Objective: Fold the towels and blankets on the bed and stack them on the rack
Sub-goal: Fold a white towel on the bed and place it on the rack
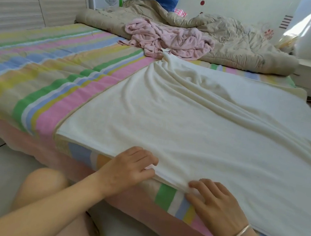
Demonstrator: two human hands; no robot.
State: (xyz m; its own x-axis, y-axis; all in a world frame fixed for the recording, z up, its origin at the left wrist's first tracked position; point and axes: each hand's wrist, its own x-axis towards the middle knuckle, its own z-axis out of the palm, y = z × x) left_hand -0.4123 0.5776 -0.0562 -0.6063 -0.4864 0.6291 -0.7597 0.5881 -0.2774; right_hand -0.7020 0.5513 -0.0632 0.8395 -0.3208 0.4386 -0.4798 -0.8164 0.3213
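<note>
A person is standing at the near edge of the bed (44, 78), where a cream blanket (200, 129) is lying spread flat over the near right part of the striped sheet, its front hem running along the bed's near edge. Both hands are holding that hem: the left hand (130, 167) is curling its fingers over the hem with the cloth tucked under them, and the right hand (216, 206), wearing a thin bracelet (238, 234), is pinching a small fold of the hem between thumb and forefinger just beside it. A crumpled pink blanket (169, 40) is lying toward the far edge, touching the cream blanket's far corner, with a beige quilt (235, 40) bunched behind it along the bed's far edge.
</note>
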